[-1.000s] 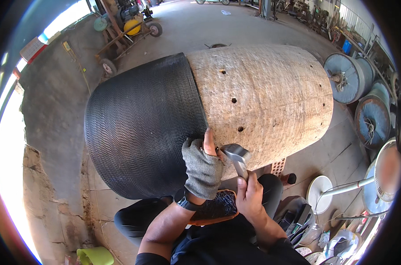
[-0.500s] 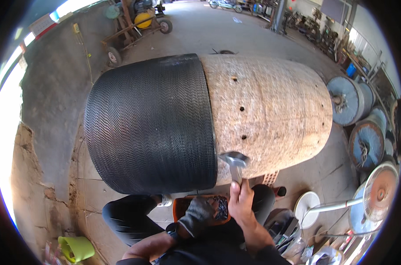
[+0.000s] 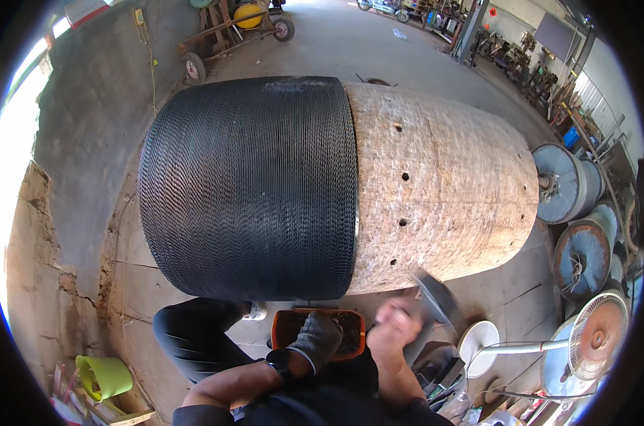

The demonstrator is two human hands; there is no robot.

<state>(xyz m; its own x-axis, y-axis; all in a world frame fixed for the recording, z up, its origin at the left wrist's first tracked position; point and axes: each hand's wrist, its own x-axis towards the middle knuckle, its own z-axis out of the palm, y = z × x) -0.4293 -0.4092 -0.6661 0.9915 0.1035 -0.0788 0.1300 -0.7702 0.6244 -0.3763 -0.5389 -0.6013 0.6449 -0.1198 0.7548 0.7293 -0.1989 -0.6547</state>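
Hammer [image 3: 439, 298] looks front-heavy and rigid, best held behind its head, where our right grip [image 3: 396, 325] clasps it. Our left grip [image 3: 318, 341] is inside the orange tray [image 3: 362, 331]; we cannot tell whether it's closed.

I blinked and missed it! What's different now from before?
The gloved left hand moved from the big drum down to the orange box. The hammer moved rightward and down; the right hand still holds it. The drum's black side and pale side look the same.
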